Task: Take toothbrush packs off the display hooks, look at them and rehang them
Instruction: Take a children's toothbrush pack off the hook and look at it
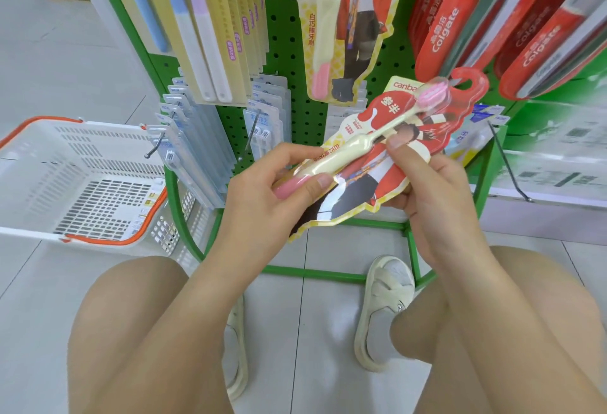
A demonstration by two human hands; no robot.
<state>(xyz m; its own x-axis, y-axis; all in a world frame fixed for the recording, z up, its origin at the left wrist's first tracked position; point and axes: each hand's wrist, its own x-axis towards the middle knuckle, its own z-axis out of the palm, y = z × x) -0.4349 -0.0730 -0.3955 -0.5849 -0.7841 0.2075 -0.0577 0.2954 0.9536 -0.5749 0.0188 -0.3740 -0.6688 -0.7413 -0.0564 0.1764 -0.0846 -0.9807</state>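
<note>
Green pegboard; fingers around toothbrush pack.

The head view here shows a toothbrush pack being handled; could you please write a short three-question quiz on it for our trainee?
1. True or false: both hands hold the toothbrush pack.
2. Which hand grips the pink handle end: left or right?
3. What sits left of the green pegboard rack: A) a white basket, B) a trolley?

Key: 1 true; 2 left; 3 A.
</note>
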